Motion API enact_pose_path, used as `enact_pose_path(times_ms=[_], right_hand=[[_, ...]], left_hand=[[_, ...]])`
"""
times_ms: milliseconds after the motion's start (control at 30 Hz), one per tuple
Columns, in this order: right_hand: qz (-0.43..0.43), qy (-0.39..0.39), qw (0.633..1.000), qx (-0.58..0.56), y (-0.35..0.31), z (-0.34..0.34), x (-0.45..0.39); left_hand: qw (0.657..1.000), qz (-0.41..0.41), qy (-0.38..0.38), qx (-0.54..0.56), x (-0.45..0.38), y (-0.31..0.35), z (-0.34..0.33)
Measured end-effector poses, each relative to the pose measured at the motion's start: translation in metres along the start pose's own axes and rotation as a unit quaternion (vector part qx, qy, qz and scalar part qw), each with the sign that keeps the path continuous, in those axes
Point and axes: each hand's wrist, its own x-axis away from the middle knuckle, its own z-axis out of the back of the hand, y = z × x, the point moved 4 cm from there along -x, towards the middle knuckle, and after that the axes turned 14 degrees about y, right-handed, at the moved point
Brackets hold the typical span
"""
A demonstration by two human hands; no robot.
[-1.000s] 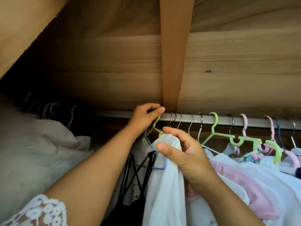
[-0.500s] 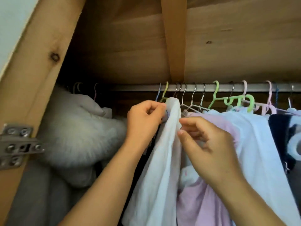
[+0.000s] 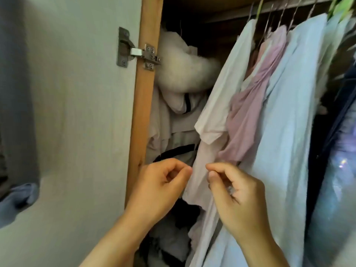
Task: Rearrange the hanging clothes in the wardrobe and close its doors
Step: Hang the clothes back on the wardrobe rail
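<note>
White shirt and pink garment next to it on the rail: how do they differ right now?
The white shirt hangs furthest left of the row, its short sleeve sticking out; the pink garment sits behind it, bunched and creased. Both hands, left and right, pinch at the white shirt's lower edge; the pink garment is untouched. Both hang from the same rail.

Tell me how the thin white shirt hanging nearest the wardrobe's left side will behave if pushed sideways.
The thin white shirt is probably floppy: it drapes in soft folds. It looks light, so it should swing easily. Its hanger likely slides along the metal rail.
</note>
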Motion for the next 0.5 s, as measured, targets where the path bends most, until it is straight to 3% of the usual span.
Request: enact_pose_path(times_ms=[200, 500], right_hand=[[-0.086, -0.132, 0.986, -0.058, -0.029, -0.036, 0.127], [-0.043, -0.345, 0.925, -0.156, -0.138, -0.091, 0.267]], left_hand=[[0.977, 0.117, 0.011, -0.179, 0.111, -0.04, 0.109], [0.898, 0.24, 0.103, -0.353, 0.257, -0.058, 0.27]])
